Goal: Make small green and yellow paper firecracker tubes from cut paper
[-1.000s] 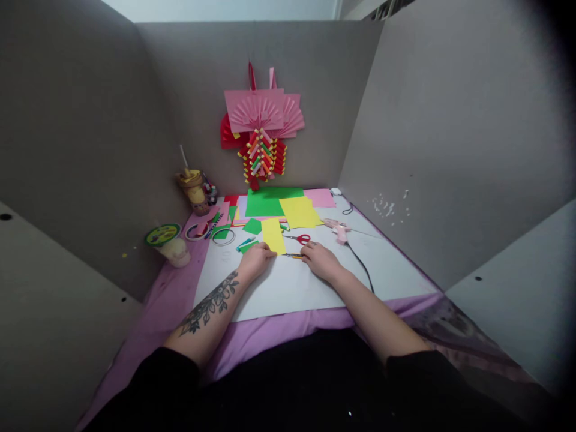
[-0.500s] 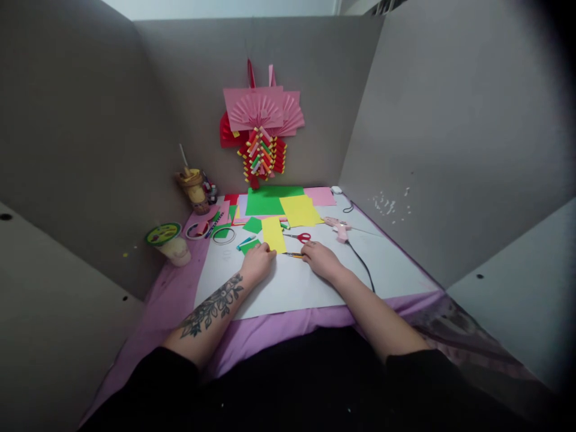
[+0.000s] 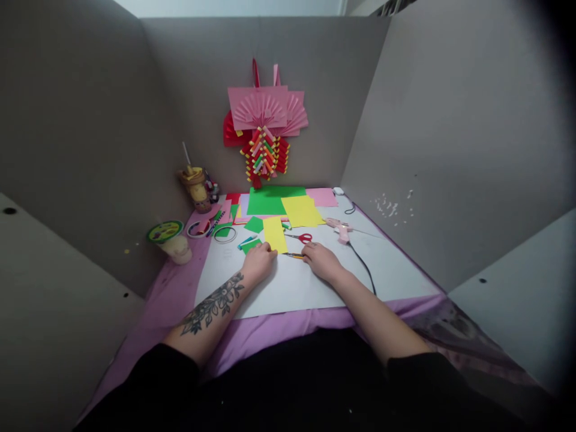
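At the middle of the white sheet, my left hand [image 3: 260,263] is closed at the lower edge of a yellow paper strip [image 3: 274,234], thumb and fingers at its corner. To the right, my right hand [image 3: 321,261] has its fingers curled on the end of a slim yellow-and-dark tool [image 3: 294,256], whose thin dark tip points left to the strip. Its exact kind is too small to tell. Just above the tool lie red-handled scissors [image 3: 304,238]. Under and beside my left fingers are a green paper piece [image 3: 251,246] and a teal marker [image 3: 247,241].
Green paper [image 3: 270,201] and yellow sheets [image 3: 301,211] lie at the back. A pink glue gun [image 3: 342,231] with a black cord rests at right. Tape rolls [image 3: 225,234], a lidded cup [image 3: 180,247] and a drink cup [image 3: 198,191] stand left. Paper firecrackers [image 3: 264,150] hang behind.
The whole view has shifted slightly to the right. Both hands keep the same places at the yellow strip and the slim tool.
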A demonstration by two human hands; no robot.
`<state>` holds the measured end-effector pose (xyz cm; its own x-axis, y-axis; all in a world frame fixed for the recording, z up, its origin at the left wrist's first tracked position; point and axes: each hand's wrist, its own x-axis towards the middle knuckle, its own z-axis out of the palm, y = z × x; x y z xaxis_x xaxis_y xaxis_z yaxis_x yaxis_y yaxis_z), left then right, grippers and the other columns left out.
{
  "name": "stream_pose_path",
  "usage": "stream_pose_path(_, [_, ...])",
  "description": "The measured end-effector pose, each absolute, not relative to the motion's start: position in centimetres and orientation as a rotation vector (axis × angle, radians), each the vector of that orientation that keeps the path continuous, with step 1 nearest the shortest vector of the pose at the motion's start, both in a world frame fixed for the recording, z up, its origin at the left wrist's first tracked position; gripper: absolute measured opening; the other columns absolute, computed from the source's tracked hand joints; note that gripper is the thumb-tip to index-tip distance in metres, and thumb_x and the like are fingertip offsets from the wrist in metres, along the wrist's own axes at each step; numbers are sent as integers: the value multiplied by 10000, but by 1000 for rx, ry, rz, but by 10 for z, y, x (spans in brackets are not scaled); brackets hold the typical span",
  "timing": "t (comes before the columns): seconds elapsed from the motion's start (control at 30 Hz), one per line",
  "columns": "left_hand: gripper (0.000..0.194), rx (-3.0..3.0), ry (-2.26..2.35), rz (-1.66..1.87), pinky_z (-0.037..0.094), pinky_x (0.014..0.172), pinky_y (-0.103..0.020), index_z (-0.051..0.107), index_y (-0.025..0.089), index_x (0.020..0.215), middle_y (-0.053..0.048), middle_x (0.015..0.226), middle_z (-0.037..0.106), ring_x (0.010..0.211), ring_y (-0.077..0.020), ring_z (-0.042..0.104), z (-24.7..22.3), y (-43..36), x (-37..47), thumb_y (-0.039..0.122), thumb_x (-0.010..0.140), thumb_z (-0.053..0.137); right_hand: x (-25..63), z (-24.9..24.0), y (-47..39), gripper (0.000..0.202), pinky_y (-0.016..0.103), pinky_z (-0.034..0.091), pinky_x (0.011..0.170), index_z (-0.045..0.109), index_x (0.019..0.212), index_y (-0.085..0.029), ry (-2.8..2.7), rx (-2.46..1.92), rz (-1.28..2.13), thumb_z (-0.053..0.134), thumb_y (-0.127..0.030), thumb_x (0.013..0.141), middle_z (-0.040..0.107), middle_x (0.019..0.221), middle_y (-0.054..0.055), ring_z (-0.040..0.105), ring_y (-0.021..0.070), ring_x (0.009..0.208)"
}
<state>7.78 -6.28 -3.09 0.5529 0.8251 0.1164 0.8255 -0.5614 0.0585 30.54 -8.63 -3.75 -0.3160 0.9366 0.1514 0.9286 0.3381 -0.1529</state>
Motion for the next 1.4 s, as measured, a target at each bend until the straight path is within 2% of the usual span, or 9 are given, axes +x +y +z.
stream_pose_path(0.43, [364,-2773,-1433,-319,389,746,-377,707,211,1095,-136,1020,600,925,-258,535,-37,-60,76,206,908,394,301,-33,-89,141,280,403,850,639,989,-171,-2418,-1694,71,522,-195,913,628,1090,89,543,199,1029])
stream_pose_path(1.03, [334,-2846,-1543,-487,448,826,-354,736,267,1057,-89,1052,621,982,-221,573,-54,-40,69,284,931,427,294,-34,-89,142,283,406,882,640,981,-159,-2435,-1639,74,516,-183,915,625,1078,87,551,195,1032])
stream_pose_path(1.4, [326,-2891,-1539,-511,460,823,-321,747,255,1027,-80,1038,631,961,-199,590,-50,-37,67,293,918,442,292,-35,-90,149,278,409,880,636,1006,-156,-2436,-1635,97,528,-186,908,616,1097,90,554,192,1031])
